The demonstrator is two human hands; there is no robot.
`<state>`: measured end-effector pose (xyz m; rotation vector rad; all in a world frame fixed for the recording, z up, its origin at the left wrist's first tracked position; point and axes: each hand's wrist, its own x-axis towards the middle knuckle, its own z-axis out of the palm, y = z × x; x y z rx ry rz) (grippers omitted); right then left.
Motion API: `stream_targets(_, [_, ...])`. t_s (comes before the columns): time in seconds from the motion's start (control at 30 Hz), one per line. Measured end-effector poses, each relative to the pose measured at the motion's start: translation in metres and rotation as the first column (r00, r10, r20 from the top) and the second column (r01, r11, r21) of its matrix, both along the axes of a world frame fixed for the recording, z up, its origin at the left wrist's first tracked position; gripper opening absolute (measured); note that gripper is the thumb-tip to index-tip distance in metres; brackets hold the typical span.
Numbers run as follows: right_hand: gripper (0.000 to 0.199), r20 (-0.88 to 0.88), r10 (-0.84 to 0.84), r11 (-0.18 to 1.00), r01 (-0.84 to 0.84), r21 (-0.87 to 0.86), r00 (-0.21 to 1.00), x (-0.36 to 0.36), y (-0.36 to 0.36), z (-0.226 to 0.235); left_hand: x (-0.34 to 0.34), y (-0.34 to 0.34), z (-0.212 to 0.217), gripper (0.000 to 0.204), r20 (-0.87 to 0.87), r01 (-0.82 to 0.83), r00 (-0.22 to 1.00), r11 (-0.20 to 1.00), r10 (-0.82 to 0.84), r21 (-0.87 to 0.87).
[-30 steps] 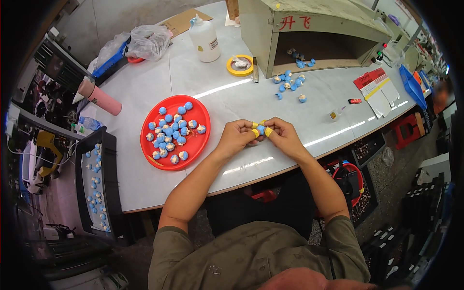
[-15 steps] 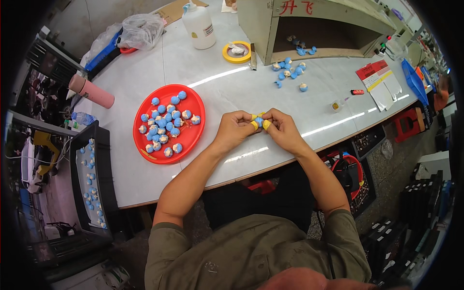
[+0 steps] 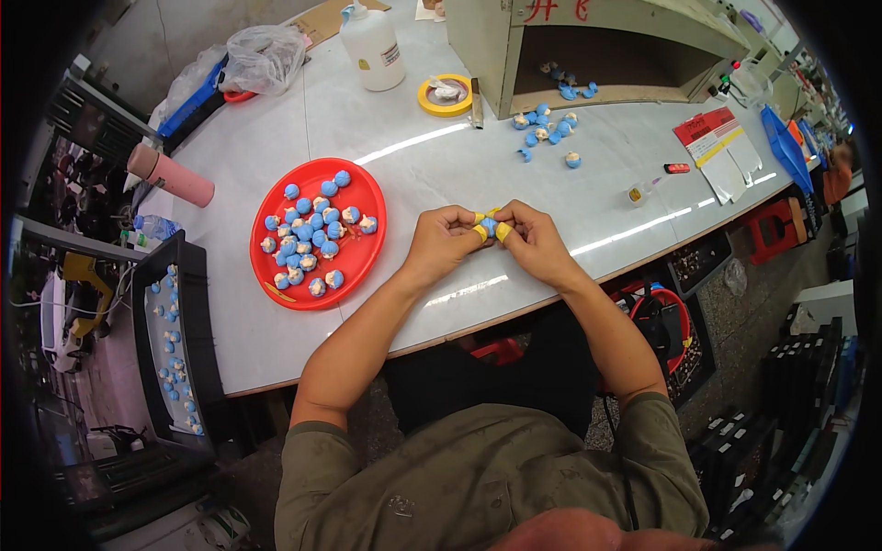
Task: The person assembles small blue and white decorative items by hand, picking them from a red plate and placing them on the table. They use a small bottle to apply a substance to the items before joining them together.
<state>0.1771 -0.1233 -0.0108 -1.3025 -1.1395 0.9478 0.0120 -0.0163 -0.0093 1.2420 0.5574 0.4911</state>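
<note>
left hand (image 3: 441, 243) + right hand (image 3: 537, 241): pinch one small blue piece (image 3: 489, 226) together | right of red tray (image 3: 360, 184) | tray holds blue pieces

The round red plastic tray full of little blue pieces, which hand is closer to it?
Left. The left hand sits just beside the round red plastic tray, on its right. The right hand is farther off, past the small blue piece both hands hold.

White glossy worktable (image 3: 276, 331) over grey concrete floor (image 3: 763, 303), wooden box shelf (image 3: 487, 46) behind.
</note>
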Motion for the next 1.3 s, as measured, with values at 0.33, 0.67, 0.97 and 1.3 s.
stream_targets(0.33, [0.015,0.013,-0.014,1.0,0.014,0.015,1.0,-0.002,0.0,0.002,0.0,0.0,-0.002,0.013,-0.006,0.0,1.0,1.0,0.0,0.001])
stream_targets(0.67, [0.018,-0.043,-0.026,0.999,0.028,0.029,0.999,0.001,0.001,-0.004,0.0,0.001,0.0,0.014,0.014,-0.004,1.0,0.998,0.005,-0.057])
stream_targets(0.97, [0.024,0.061,-0.203,0.979,0.203,-0.005,0.977,0.019,-0.004,0.007,-0.006,-0.001,0.023,0.029,-0.136,-0.12,0.983,0.993,0.121,0.012])
stream_targets(1.3, [0.041,0.816,-0.436,0.81,0.562,0.17,0.381,0.119,0.02,0.004,-0.1,0.04,0.085,0.053,-0.254,-0.001,0.496,0.294,0.83,0.956])
